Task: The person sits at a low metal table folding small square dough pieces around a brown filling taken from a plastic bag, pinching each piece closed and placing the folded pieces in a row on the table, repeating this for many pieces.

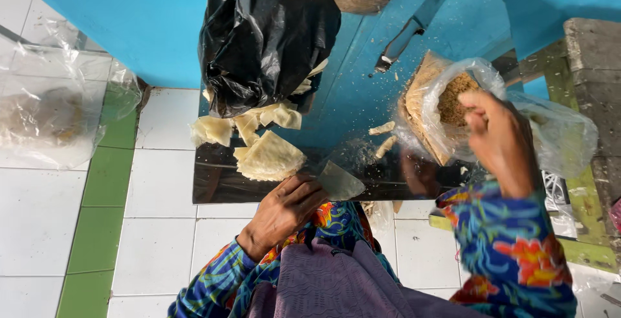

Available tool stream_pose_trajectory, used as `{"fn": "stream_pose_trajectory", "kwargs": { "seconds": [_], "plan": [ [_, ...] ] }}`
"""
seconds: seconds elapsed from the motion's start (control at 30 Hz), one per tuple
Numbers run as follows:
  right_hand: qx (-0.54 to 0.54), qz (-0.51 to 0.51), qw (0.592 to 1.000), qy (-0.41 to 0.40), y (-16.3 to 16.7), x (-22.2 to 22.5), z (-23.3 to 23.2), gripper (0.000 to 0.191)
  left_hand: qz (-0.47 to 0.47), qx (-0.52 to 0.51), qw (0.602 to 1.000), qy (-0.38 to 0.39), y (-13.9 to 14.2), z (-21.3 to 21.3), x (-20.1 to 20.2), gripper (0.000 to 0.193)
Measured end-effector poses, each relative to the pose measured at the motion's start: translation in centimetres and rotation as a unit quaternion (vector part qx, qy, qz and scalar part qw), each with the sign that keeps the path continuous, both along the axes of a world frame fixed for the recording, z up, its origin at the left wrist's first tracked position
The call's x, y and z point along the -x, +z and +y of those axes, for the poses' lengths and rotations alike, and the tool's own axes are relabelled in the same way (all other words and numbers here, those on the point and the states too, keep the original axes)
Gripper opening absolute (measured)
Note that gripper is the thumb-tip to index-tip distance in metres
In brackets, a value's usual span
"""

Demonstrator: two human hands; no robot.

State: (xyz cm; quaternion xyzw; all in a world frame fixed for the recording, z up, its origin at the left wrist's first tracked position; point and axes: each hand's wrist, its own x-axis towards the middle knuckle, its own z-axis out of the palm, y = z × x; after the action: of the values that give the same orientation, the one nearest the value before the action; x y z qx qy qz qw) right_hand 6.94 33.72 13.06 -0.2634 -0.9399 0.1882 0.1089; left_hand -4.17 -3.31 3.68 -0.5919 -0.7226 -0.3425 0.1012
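Observation:
My left hand (284,211) rests at the near edge of the blue table (362,91) and pinches a pale triangular pastry sheet (339,182). Just left of it lies a stack of pale pastry sheets (268,156), with more loose sheets (223,129) spilling from under a black plastic bag (265,33). My right hand (498,140) reaches into a clear plastic bag (453,108) of brown crumbly filling (456,98), its fingertips on the filling. Whether it holds any filling is hidden. Two small rolled pieces (383,138) lie between the hands.
A knife (411,36) lies on the table behind the filling bag. A large clear plastic bag (52,104) sits on the white and green tiled floor at left. Worn wooden planks (588,124) stand at right. Crumbs are scattered over the table.

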Motion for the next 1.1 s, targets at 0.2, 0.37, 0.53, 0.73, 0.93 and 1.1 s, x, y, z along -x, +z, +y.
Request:
{"fn": "stream_pose_trajectory", "kwargs": {
  "seconds": [0.2,0.37,0.53,0.73,0.93,1.1],
  "plan": [
    [0.050,-0.070,0.996,0.037,-4.6,4.8,4.2,0.051,-0.006,0.012,1.000,0.012,-0.4,0.0,-0.1,0.034],
    [-0.070,-0.054,0.992,0.089,-6.8,4.8,4.2,0.028,-0.002,0.005,1.000,0.012,-0.5,-0.1,-0.2,0.034],
    [-0.038,-0.022,0.999,-0.009,-2.0,3.6,2.6,0.034,0.042,-0.018,0.999,0.010,-0.5,-0.1,-0.2,0.036],
    [0.222,0.084,0.933,0.270,-3.2,1.1,-8.6,0.025,0.023,-0.029,0.999,-0.014,-0.5,-0.3,-0.3,0.041],
    [0.078,0.155,0.900,0.399,-7.8,1.6,-15.5,0.036,0.038,-0.044,0.998,0.027,-1.0,-0.1,-0.9,0.042],
    [-0.087,0.155,0.891,0.417,-7.5,-1.3,-13.8,0.057,0.013,-0.068,0.996,0.058,-1.6,0.3,-1.4,0.028]
  ]
}}
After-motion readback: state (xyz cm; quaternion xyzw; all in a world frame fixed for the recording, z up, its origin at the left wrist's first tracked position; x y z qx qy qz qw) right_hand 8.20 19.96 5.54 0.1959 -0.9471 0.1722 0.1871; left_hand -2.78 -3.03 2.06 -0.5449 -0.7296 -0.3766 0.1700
